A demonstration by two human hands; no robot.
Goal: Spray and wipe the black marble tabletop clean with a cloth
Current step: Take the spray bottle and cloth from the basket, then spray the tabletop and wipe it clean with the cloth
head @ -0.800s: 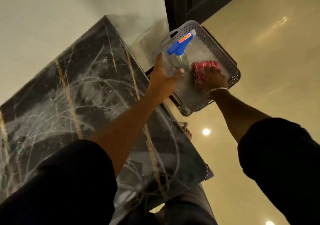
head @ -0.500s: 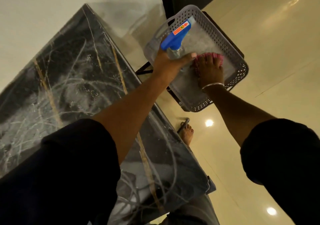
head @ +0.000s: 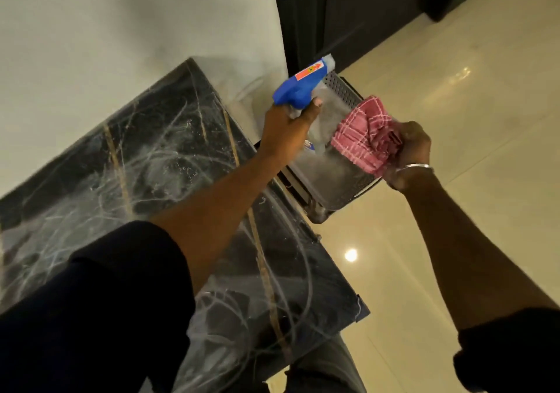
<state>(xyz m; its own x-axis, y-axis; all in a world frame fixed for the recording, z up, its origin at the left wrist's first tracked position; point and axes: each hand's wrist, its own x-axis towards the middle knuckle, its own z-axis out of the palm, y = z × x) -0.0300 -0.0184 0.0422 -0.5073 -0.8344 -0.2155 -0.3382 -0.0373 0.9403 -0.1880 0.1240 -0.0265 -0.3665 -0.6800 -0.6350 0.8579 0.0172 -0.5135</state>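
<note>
The black marble tabletop point(head: 157, 162) with white and gold veins fills the left and middle of the head view. My left hand point(head: 286, 129) grips a clear spray bottle with a blue trigger head point(head: 298, 91), held up just past the table's right edge. My right hand point(head: 409, 150) holds a bunched red-and-white checked cloth point(head: 362, 138) in the air above the grey basket point(head: 342, 92). The bottle's body is mostly hidden by my left hand.
The grey perforated plastic basket rests on a low dark stand right of the table. A white wall point(head: 121, 28) runs behind the table. A dark door or cabinet point(head: 348, 7) stands at the back. Glossy beige floor tiles point(head: 454, 104) spread to the right.
Both hands have risen out of the basket: the left one lifted the spray bottle, the right one lifted the cloth clear of the basket floor.
</note>
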